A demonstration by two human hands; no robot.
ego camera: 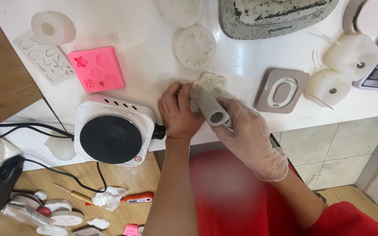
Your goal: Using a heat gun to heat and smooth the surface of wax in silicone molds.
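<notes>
White counter (pixel 145 39), two hands (pixel 206 118) on one grey tool (pixel 213 111), one hotplate (pixel 112 137).

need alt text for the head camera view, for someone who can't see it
Seen from above, a person's bare left hand steadies a pale flower-shaped mould on a white table, while the right hand, in a clear glove, holds a grey tool against it. A small white hotplate sits to the left, a pink mould behind it.
</notes>
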